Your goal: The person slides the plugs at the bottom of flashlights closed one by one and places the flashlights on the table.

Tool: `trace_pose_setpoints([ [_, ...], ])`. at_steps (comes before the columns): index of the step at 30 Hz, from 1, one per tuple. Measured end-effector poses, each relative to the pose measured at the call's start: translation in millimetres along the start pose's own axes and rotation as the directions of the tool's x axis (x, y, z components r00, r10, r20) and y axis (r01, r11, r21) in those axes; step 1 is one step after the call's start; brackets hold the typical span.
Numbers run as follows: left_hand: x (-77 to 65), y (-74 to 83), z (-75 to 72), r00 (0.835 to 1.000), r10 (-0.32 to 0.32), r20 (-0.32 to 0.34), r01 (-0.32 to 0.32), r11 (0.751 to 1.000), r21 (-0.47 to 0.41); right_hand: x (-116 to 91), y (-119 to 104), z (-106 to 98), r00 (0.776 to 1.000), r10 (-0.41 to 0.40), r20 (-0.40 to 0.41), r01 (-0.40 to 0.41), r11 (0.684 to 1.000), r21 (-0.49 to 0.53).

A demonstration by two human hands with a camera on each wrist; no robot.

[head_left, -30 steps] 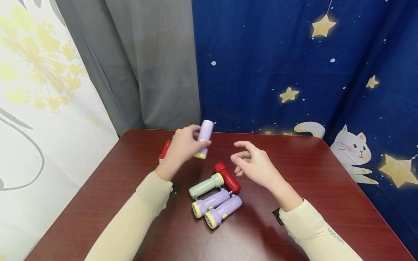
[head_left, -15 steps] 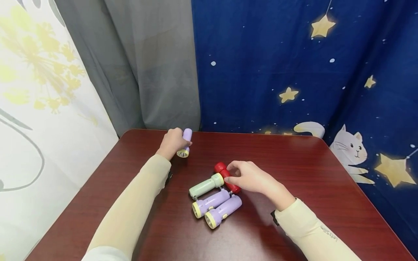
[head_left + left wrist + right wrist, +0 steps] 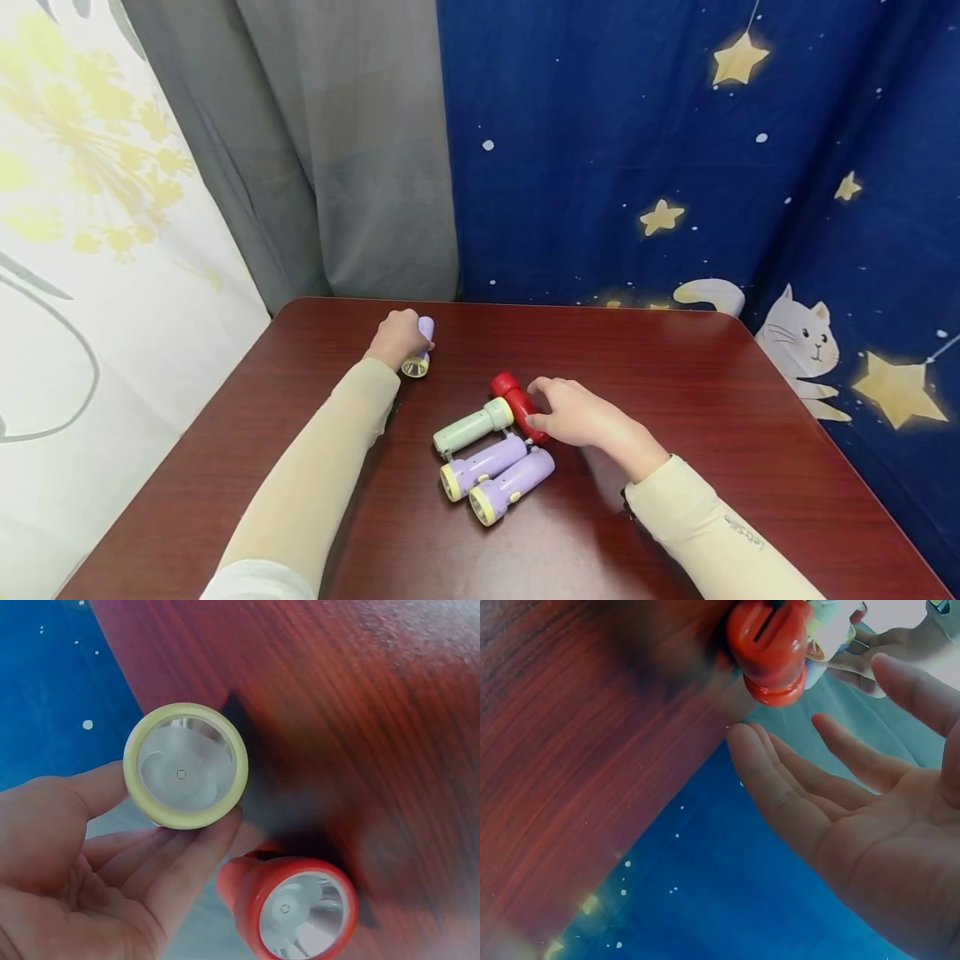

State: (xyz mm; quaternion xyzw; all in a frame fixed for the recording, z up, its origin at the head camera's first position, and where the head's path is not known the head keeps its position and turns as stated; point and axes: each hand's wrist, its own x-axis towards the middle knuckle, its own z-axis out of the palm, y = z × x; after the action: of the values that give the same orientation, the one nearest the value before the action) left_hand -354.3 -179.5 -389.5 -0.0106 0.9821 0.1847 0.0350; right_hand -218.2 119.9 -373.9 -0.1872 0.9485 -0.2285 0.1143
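In the head view my left hand (image 3: pixel 397 337) holds a purple flashlight (image 3: pixel 427 327) near the back left of the table. Its clear lens with a yellow rim (image 3: pixel 182 776) faces the left wrist camera, thumb on one side and fingers on the other. Right beside it in that view is a red flashlight (image 3: pixel 304 911). My right hand (image 3: pixel 581 412) hovers at another red flashlight (image 3: pixel 512 398), fingers loosely bent and apart; the right wrist view shows a gap between them and that red flashlight (image 3: pixel 769 656). A pale green flashlight (image 3: pixel 471 427) lies against it.
Two more purple flashlights, one (image 3: pixel 491 464) next to the green one and another (image 3: pixel 519 483) nearer the front, lie side by side on the dark red wooden table (image 3: pixel 675 375). Grey and blue curtains (image 3: pixel 562 167) hang behind the table's back edge.
My left hand has carried the purple flashlight left and lowered it toward the table beside the red one. My right hand has come down toward the red flashlight in the middle.
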Motion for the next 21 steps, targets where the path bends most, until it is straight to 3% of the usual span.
trace_pose_setpoints([
  [3,13.9,-7.5,9.0,0.999,-0.014,0.033,0.014,1.0,-0.001,1,1,3,1.0,0.026,0.002,-0.026,1.0,-0.001],
  [6,39.1,-24.8,25.3,0.999,-0.01,0.035,0.01,1.0,0.002,1,1,5,0.999,0.044,0.006,-0.044,0.999,0.003],
  [8,44.6,-28.8,28.3,0.999,-0.017,0.041,0.017,1.0,0.001,1,1,7,0.999,0.053,0.01,-0.053,0.999,0.006],
  [10,39.2,-27.2,26.0,0.999,-0.013,0.034,0.013,1.0,-0.003,1,1,8,0.998,0.055,0.015,-0.055,0.998,0.005],
  [15,0.3,-3.6,2.6,1.0,0.0,0.023,0.0,1.0,-0.009,4,1,10,0.998,0.061,0.019,-0.061,0.998,-0.014],
  [21,-7.2,-0.5,1.4,1.0,-0.005,-0.004,0.005,1.0,0.009,9,3,14,0.998,0.057,0.023,-0.056,0.997,-0.051],
])
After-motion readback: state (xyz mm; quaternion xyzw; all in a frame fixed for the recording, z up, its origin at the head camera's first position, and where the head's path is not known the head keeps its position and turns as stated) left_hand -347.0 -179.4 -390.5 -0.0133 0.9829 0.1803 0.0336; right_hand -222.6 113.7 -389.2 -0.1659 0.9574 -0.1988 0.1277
